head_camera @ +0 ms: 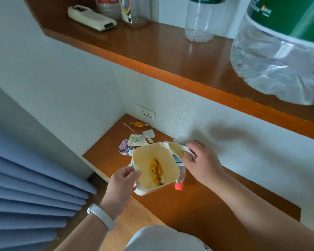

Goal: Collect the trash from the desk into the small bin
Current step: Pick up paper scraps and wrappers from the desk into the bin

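desk | bin by the front edge, wrappers inside | bottle lying right beside it | left hand gripping bin rim | right hand pinching lid plus tissue | paper scraps, candy in back-left corner

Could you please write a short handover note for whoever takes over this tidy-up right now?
Left hand: grips the near rim of the small bin.
Right hand: holds the bin's lid open, with a white scrap pinched in its fingers.
Done: yellow wrappers lie in the bin.
Left: wrapped candy, thin stick, paper scraps behind the bin, red-capped bottle lying beside it.
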Motion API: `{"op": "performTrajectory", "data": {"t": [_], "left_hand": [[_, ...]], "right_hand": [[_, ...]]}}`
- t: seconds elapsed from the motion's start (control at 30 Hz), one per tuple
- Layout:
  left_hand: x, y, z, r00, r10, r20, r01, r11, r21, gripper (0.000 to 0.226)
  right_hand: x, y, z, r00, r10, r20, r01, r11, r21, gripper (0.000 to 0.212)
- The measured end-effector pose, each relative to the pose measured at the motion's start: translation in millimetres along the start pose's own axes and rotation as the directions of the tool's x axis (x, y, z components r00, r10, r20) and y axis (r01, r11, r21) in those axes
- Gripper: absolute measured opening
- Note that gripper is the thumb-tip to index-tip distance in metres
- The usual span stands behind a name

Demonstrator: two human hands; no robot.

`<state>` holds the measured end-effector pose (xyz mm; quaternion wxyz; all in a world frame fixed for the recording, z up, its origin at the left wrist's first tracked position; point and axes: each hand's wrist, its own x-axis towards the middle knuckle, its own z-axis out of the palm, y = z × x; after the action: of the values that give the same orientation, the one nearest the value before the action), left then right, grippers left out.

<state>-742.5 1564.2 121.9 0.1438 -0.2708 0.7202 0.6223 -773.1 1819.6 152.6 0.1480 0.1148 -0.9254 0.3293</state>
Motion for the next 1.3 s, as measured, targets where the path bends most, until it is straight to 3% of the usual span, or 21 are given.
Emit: {"op": "performTrajectory", "data": {"t": [0.17,0.3,0.53,0.7,0.87,1.07,1.2,1.3], "left_hand": [[-14,-8,-5,1.000,0.011,-0.004,-0.011,1.000,-0.018,0.014],[-25,-11,-10,1.000,0.025,-0.006,-0.025,0.999,-0.033,0.027],[-28,-24,-17,0.999,0.018,-0.037,-0.020,0.999,-0.039,0.020],[-28,-30,-29,0.997,-0.012,-0.070,0.008,0.998,-0.066,0.020],[-26,-36,-48,0.987,-0.040,-0.155,0.020,0.992,-0.127,0.015],[-26,-44,-70,0.962,-0.074,-0.262,0.021,0.980,-0.199,0.017],[-28,-50,-78,0.940,-0.116,-0.321,0.035,0.968,-0.249,0.023],[-31,-57,-82,0.922,-0.162,-0.353,0.050,0.950,-0.307,0.020]], "right_hand": [[-13,-28,15,0.962,-0.078,0.260,0.081,0.997,0.001,0.009],[-21,-32,26,0.922,-0.068,0.381,0.094,0.994,-0.049,0.010],[-26,-27,38,0.894,-0.088,0.440,0.115,0.993,-0.035,0.021],[-21,-22,43,0.910,-0.104,0.400,0.109,0.994,0.011,0.029],[-7,0,60,0.914,-0.006,0.405,0.039,0.996,-0.075,0.028],[-2,28,105,0.788,0.112,0.605,0.046,0.970,-0.239,0.042],[1,34,143,0.667,0.071,0.742,0.164,0.957,-0.238,0.049],[3,38,170,0.617,-0.022,0.787,0.282,0.940,-0.194,0.050]]}}
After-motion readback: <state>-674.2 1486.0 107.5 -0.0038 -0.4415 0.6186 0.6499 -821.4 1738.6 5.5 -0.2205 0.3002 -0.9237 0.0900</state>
